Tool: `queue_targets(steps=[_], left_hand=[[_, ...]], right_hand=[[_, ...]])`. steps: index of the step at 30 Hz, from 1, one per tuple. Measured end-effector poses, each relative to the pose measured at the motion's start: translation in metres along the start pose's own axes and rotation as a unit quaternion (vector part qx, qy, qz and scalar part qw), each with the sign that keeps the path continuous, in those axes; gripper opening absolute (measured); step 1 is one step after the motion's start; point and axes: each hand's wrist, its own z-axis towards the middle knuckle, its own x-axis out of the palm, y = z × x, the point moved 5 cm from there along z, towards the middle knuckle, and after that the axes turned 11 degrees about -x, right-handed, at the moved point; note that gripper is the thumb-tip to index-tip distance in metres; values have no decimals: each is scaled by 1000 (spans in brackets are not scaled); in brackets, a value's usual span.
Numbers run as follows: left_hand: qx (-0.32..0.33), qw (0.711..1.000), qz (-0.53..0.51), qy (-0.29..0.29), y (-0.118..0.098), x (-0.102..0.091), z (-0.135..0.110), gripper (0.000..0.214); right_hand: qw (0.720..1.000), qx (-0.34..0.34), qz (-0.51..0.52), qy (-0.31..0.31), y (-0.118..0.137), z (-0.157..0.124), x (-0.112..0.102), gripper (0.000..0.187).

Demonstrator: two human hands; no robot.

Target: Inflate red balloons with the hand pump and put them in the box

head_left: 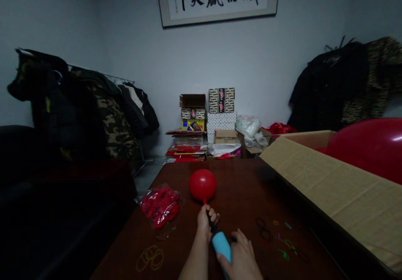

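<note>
A partly inflated red balloon (202, 185) stands above the dark table, its neck on the black nozzle of a hand balloon pump (222, 245) with a light blue barrel. My left hand (207, 221) is closed around the balloon's neck and the nozzle. Over the blue barrel, nearer to me, lies my right hand (241, 258), its thumb on the left side and its fingers bent along the right. Part of the pump is hidden beneath it. A clear bag of red balloons (161, 206) lies left of my left hand.
Rubber bands (150, 258) lie front left on the table (232, 179). Right of my hands are black-handled scissors (263, 230) and small coloured bands (286, 246). A large cardboard box (333, 187) holding a big red balloon (370, 146) borders the right side. Boxes (221, 123) stack behind.
</note>
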Motion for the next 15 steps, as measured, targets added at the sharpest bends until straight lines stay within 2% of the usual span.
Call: queue_targets(steps=[4, 10, 15], left_hand=[[-10, 1000, 9, 24, 0, 2, 3, 26], [-4, 999, 42, 26, 2, 5, 2, 28], [19, 998, 55, 7, 1, 8, -2, 34]], right_hand=[[999, 21, -4, -40, 8, 12, -6, 52], [994, 0, -9, -111, 12, 3, -12, 50], [996, 14, -30, -88, 16, -5, -12, 52]])
